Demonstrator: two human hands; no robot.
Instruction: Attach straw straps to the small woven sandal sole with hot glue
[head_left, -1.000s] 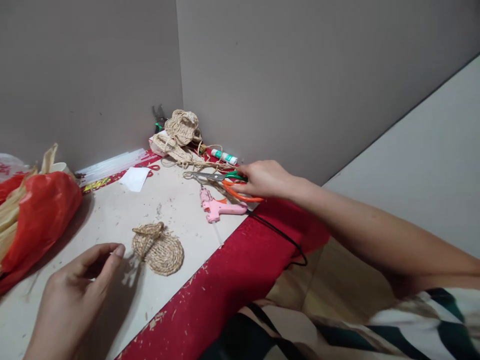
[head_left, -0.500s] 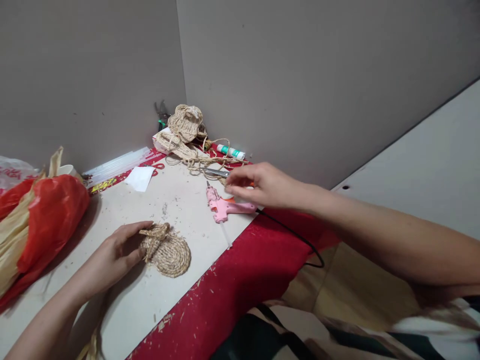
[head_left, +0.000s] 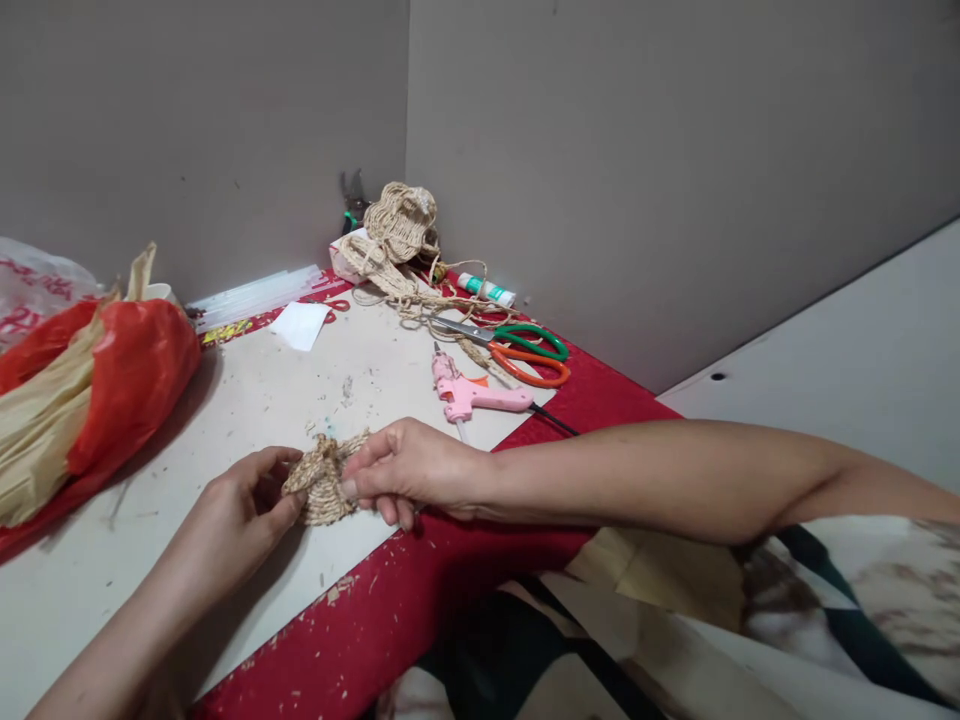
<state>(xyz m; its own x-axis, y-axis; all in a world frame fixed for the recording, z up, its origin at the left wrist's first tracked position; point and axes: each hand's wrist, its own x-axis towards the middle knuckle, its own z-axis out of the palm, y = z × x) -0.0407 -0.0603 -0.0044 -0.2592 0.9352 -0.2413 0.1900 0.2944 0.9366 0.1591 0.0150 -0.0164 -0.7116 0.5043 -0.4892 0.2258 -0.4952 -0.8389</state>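
A coiled disc of braided straw cord is between my two hands over the white board. My left hand pinches its left side, where a raised braided loop sits. My right hand has its fingers closed on the disc's right edge and covers part of it. Beyond my right hand lies a pink glue gun, its black cord trailing right. Scissors with one green and one orange handle rest behind the glue gun, against loose straw cord.
At left, a red plastic bag holds pale dry husks. Glue sticks, white paper and red-handled scissors lie toward the back. Pruning shears, a woven straw piece and a white-green tube are near the wall corner.
My right hand has left the scissors, which now lie on the table, and come back to grip the straw disc. My left hand still holds it. The camera view has shifted somewhat.
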